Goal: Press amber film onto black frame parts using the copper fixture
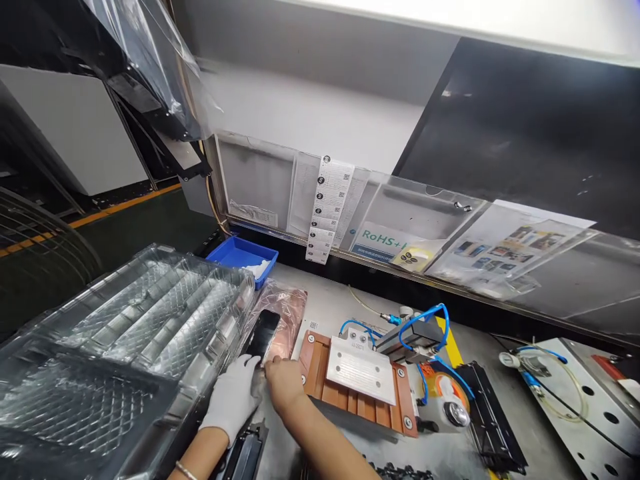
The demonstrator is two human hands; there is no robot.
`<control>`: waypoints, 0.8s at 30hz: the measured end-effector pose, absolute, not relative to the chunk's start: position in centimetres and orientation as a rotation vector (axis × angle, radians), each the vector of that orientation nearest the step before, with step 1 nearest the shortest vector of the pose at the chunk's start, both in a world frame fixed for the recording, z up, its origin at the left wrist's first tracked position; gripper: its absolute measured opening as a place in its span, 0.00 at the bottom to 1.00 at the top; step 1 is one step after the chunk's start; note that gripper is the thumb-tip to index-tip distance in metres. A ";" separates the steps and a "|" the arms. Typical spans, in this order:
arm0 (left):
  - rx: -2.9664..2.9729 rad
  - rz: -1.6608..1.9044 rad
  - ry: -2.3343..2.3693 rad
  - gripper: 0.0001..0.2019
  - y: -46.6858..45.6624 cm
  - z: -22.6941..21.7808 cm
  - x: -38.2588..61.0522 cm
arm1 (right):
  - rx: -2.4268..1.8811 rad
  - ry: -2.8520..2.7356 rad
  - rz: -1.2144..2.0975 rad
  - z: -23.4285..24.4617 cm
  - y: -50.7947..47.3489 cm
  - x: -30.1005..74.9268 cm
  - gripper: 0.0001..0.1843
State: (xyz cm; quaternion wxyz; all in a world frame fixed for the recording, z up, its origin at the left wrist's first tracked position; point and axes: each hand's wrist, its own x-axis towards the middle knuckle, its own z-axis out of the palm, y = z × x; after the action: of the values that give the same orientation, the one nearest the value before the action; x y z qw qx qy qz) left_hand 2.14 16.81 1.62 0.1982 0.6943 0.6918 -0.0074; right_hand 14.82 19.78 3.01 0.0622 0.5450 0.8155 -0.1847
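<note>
Black panel (263,335): flat on pink bag (289,308), left part of counter (333,308), beside clear trays (150,320).
Left hand (233,397): gloved; fingers (250,363) touch panel's near end; grip cannot be told.
Right hand (283,383): bare; fingers curled just beside; hold cannot be told.

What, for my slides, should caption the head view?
Gloved left hand, bare right hand at a dark phone beside clear trays.

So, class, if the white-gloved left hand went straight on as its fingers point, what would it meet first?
Likely the glossy black flat panel on the pink plastic bag; depth is unclear.
</note>
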 end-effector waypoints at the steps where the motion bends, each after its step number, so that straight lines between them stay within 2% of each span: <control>1: 1.932 -0.013 1.924 0.29 16.9 1.8 2.1 | 1.658 2.470 -0.562 3.4 20.2 15.3 0.08; 4: 1.880 -0.003 1.879 0.15 17.3 2.5 1.5 | 1.693 2.510 -0.550 4.6 20.6 17.0 0.09; 6: 1.852 0.014 1.857 0.10 17.4 3.0 0.9 | 1.701 2.550 -0.519 5.2 20.1 17.9 0.10; 9: 1.839 0.067 1.880 0.13 17.4 3.4 0.5 | 1.577 2.658 -0.537 5.3 18.5 17.8 0.13; 12: 1.840 0.096 1.935 0.16 17.4 3.4 0.6 | 1.417 2.668 -0.612 3.9 17.3 16.0 0.11; 18: 1.917 0.135 1.978 0.18 17.0 2.9 1.5 | 1.683 2.374 -0.495 0.3 19.1 12.6 0.20; 24: 1.934 0.117 2.049 0.17 16.0 2.8 1.2 | 1.658 2.365 -0.443 -1.2 20.4 11.7 0.19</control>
State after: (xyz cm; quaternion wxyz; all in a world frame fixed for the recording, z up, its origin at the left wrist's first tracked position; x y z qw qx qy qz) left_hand 1.17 15.95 2.78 0.1600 0.6769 0.7173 0.0411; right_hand 11.66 20.44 -1.15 0.1093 0.5641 0.8045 -0.1508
